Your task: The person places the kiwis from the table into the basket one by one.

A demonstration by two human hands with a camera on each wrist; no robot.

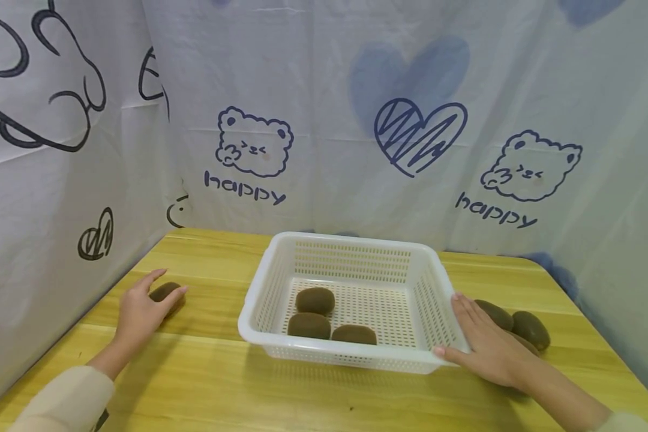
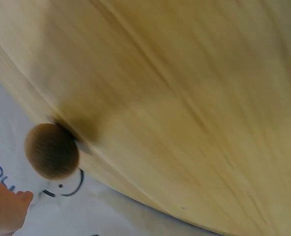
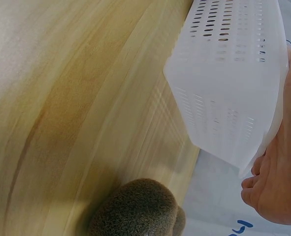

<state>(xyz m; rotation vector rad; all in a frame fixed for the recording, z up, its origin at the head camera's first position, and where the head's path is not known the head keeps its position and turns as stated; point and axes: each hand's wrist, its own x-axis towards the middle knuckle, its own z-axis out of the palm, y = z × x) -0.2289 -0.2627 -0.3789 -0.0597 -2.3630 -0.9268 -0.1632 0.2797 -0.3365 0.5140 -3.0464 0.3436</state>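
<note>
On the table's left side, a brown fuzzy kiwi (image 1: 165, 292) lies between the spread thumb and fingers of my left hand (image 1: 140, 306). The left wrist view shows a gap between this kiwi (image 2: 52, 151) and the visible fingers (image 2: 18, 206). A white perforated plastic basket (image 1: 351, 353) stands mid-table with three kiwis (image 1: 309, 326) inside, toward its near left. My right hand (image 1: 488, 345) rests on the basket's near right corner, its fingers straight along the right rim and the thumb on the front rim. Seen from the right wrist, fingertips (image 3: 248, 189) lie at the rim.
Several more kiwis (image 1: 530, 330) lie right of the basket, partly hidden behind my right hand; a kiwi (image 3: 135, 209) also shows close in the right wrist view. The wood-grain table (image 1: 205, 378) meets white printed cloth (image 1: 324, 180) at the back and sides.
</note>
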